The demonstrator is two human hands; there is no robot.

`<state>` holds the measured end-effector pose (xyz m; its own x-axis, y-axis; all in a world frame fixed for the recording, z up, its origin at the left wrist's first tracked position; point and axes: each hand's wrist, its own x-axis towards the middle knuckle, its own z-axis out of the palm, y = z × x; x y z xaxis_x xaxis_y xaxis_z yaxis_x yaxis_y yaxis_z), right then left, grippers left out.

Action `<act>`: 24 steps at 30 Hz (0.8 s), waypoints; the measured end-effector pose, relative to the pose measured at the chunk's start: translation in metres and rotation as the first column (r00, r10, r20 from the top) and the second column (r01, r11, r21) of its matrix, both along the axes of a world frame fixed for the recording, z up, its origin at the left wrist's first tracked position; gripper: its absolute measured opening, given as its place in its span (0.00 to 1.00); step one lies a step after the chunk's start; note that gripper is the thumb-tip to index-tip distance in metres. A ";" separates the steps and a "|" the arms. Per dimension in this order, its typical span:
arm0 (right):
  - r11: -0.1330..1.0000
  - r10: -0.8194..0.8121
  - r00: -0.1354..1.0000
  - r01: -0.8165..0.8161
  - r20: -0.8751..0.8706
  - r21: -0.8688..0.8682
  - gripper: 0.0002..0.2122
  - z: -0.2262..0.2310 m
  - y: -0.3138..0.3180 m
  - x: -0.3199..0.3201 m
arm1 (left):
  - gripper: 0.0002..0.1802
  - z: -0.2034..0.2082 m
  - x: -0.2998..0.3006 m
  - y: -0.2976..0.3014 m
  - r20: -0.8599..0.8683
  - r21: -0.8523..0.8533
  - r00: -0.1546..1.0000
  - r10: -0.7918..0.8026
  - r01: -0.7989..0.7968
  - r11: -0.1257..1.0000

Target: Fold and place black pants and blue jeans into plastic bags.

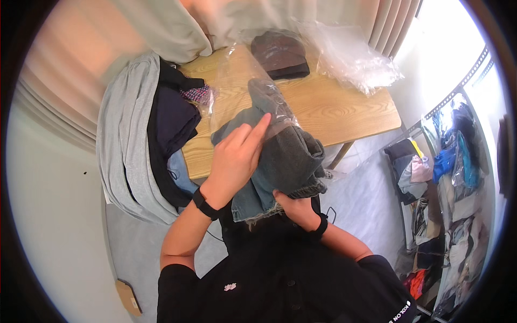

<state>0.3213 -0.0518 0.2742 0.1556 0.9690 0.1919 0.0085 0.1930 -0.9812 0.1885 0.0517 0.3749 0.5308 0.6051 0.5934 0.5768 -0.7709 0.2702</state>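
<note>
Folded denim jeans, grey-blue with frayed hems, lie partly inside a clear plastic bag stretched over the table's front. My left hand is closed at the bag's near end, its index finger straight over the plastic and its other fingers bent; the thumb is hidden. From below, my right hand grips the frayed near end of the jeans, which sticks out of the bag beyond the table edge.
On the wooden table sit a dark brown knit beanie and a pile of clear bags. Grey and dark garments heap at the left. A metal rack with bagged clothes stands right; a cardboard piece lies lower left.
</note>
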 end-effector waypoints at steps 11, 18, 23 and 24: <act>0.985 -0.174 0.761 0.122 -0.625 -0.125 0.21 0.004 0.014 -0.006 | 0.29 0.013 -0.001 -0.024 -0.199 0.195 0.980 -0.003 0.043 0.980; 0.975 -0.209 0.562 0.057 -0.800 -0.214 0.19 0.018 0.039 0.018 | 0.20 -0.034 -0.029 -0.034 -0.378 -0.196 0.796 0.473 -0.568 0.799; 0.958 -0.245 0.405 -0.038 -0.881 -0.285 0.17 0.028 0.060 0.018 | 0.18 -0.013 -0.017 -0.055 -0.252 -0.011 0.913 0.320 -0.334 0.943; 0.970 -0.240 0.470 0.094 -0.850 -0.222 0.16 0.026 0.062 0.017 | 0.18 -0.004 -0.014 -0.059 -0.229 0.006 0.929 0.289 -0.296 0.955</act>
